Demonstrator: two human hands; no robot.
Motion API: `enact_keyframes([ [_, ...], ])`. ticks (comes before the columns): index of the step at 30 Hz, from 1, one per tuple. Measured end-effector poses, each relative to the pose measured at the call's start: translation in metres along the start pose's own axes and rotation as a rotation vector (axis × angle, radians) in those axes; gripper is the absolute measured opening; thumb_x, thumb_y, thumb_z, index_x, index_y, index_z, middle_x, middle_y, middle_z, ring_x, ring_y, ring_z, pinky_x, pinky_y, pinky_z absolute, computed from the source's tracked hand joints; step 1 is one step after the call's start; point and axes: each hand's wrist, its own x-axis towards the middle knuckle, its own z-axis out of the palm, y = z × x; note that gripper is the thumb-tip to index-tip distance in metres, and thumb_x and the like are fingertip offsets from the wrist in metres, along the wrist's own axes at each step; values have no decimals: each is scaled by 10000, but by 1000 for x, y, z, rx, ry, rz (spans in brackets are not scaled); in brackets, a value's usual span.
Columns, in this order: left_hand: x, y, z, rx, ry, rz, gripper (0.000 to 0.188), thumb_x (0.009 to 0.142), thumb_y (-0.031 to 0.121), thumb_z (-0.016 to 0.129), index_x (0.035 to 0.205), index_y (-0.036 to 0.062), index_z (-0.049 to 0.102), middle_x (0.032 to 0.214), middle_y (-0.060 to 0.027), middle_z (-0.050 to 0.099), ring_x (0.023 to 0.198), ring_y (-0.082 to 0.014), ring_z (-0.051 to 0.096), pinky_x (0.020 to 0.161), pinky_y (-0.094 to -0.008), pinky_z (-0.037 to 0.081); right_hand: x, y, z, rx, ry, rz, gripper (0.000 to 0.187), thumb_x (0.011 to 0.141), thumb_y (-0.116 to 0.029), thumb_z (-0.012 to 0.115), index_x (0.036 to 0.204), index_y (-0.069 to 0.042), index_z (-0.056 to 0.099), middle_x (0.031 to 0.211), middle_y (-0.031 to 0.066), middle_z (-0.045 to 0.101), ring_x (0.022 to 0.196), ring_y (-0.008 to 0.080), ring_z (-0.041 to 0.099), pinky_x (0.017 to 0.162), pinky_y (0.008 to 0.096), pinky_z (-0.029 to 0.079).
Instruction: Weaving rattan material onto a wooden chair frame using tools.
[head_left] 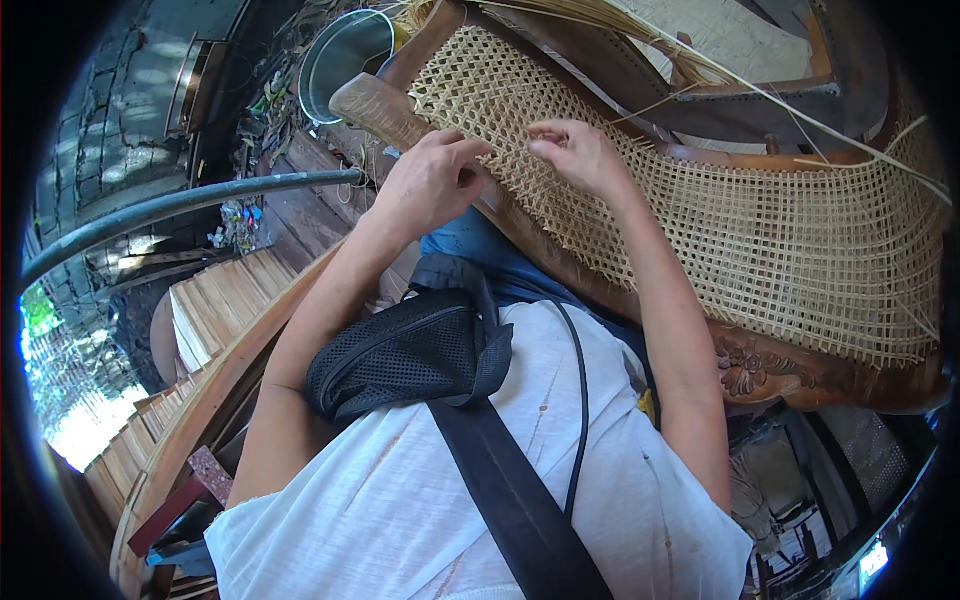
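Note:
Woven cane webbing [770,240] spans a brown wooden seat frame [840,385] with carved flowers on its near rail. Beside the webbing's left edge is my left hand [432,182], its fingers curled and pinched near the wooden arm [375,108]. My right hand [585,158] hovers over the left part of the webbing, thumb and fingertips drawn together. Anything between the fingertips of either hand is too small to make out. Finished open weave covers the right part, while the left part looks denser, with diagonal strands.
Loose long cane strands [800,105] trail over the frame at the upper right. A bucket [345,62] stands at the upper left. A grey pipe [200,200] crosses the left side, above stacked wooden slats [230,305]. A black mesh pouch [410,355] hangs at my chest.

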Motion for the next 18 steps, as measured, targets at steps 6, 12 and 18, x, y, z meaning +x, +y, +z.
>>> enact_keyframes([
  [6,9,-4,7,211,-18,28,83,801,167,672,857,109,687,798,-74,630,821,-280,645,733,-392,535,-2,37,9,-103,126,-192,253,894,-369,656,975,-129,668,1068,87,617,1004,287,628,891,402,500],
  [12,14,1,5,202,-85,19,86,798,175,690,833,99,670,776,-65,624,773,-268,647,694,-386,539,4,54,-8,-233,9,-236,299,937,-368,604,1008,-77,607,988,129,649,934,304,642,804,399,499],
  [18,14,-6,3,92,-15,101,82,809,155,701,845,87,674,755,-68,618,713,-258,653,609,-373,534,5,55,-12,-120,-21,-72,286,951,-390,573,955,-112,641,806,112,684,837,294,667,791,440,498],
])
